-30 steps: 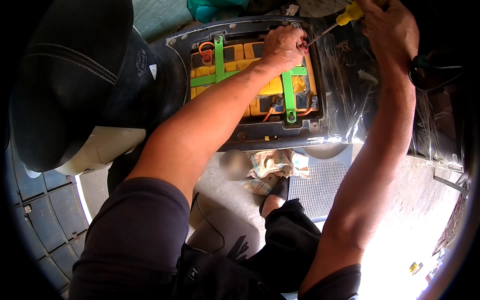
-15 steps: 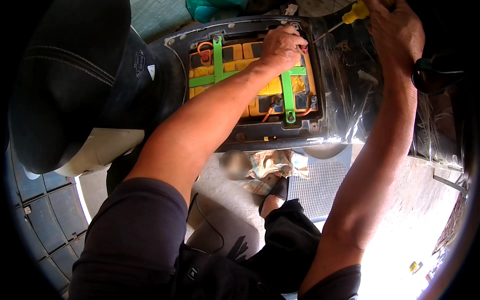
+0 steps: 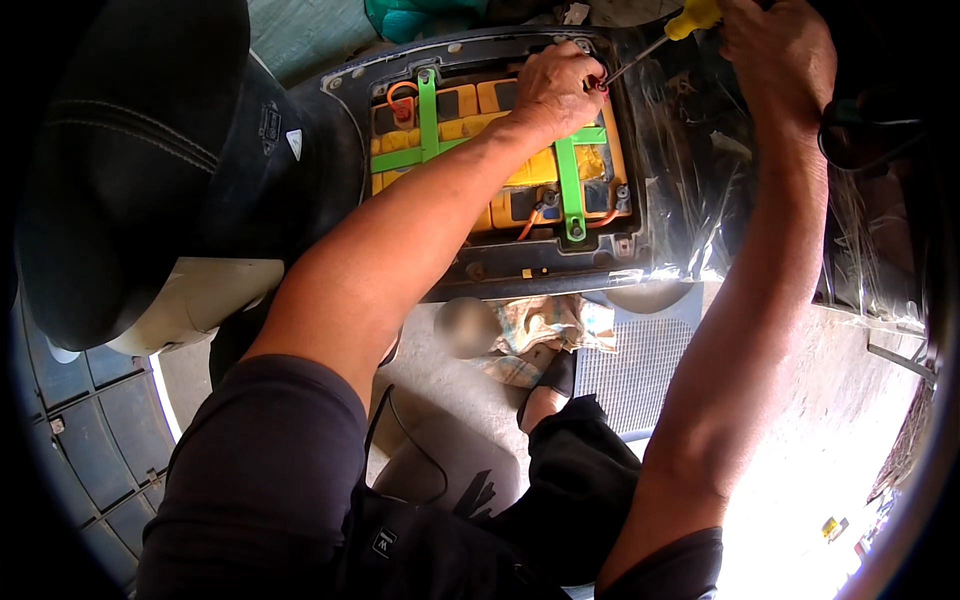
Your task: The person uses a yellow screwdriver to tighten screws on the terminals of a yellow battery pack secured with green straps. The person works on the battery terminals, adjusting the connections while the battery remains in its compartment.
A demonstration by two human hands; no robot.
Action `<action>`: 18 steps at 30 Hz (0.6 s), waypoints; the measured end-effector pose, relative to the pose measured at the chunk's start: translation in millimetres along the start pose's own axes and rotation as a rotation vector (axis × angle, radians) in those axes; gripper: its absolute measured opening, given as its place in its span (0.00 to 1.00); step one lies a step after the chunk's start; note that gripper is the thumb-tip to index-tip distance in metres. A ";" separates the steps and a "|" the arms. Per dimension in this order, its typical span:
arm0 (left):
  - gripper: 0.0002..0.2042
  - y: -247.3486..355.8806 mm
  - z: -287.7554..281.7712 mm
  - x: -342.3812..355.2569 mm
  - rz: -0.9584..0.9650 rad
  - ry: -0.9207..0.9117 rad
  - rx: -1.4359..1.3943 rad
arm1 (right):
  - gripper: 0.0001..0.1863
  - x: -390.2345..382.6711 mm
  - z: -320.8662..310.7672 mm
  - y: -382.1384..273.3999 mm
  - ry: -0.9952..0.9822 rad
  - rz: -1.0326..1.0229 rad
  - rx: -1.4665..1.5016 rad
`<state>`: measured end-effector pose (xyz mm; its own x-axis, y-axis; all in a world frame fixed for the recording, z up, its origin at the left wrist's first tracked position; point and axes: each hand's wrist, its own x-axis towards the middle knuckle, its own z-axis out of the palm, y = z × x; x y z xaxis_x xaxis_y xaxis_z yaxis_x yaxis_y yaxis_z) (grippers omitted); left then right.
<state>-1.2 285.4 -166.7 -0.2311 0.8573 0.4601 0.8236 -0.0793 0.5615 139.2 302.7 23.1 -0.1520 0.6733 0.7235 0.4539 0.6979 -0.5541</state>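
Observation:
My right hand (image 3: pixel 785 50) grips a screwdriver (image 3: pixel 693 18) by its yellow handle at the top right. Its metal shaft slants down to the left, and the tip meets the red terminal cover (image 3: pixel 603 86) at my left fingertips. My left hand (image 3: pixel 555 88) is closed at that cover, fingers pinched; exactly what they grip is partly hidden. Under it sits a bank of yellow-orange batteries (image 3: pixel 455 103) in a dark recessed compartment. Bright green straps (image 3: pixel 571 190) cross the batteries. Another red cover (image 3: pixel 402 110) with an orange cable shows at the left, and orange cables (image 3: pixel 536 217) run near the front.
A hinged-up black seat (image 3: pixel 130 150) stands at the left of the compartment. Clear plastic film (image 3: pixel 700 190) wraps the dark body at the right. Below lie a checked cloth (image 3: pixel 550 325) and a grey ribbed footboard (image 3: pixel 630 385). A teal bag (image 3: pixel 420 15) rests beyond.
The screwdriver has come left and down, so its tip now reaches the red cover by my left fingers. My left hand stays at the same terminal.

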 end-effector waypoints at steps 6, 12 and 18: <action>0.10 0.6 -2.8 -0.5 0.002 -0.067 0.048 | 0.12 2.1 -5.5 2.9 -0.050 0.055 0.046; 0.10 0.7 -3.5 -1.5 -0.002 -0.063 0.041 | 0.12 0.9 -7.5 -2.6 -0.077 0.021 -0.004; 0.10 -1.4 -0.2 -0.9 0.028 -0.030 0.057 | 0.12 -3.3 -5.2 -12.9 -0.114 -0.013 -0.055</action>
<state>-2.3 284.6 -167.8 -0.1927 0.8699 0.4540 0.8578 -0.0753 0.5084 138.4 290.2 30.0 -0.2552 0.6901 0.6772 0.4980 0.6942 -0.5197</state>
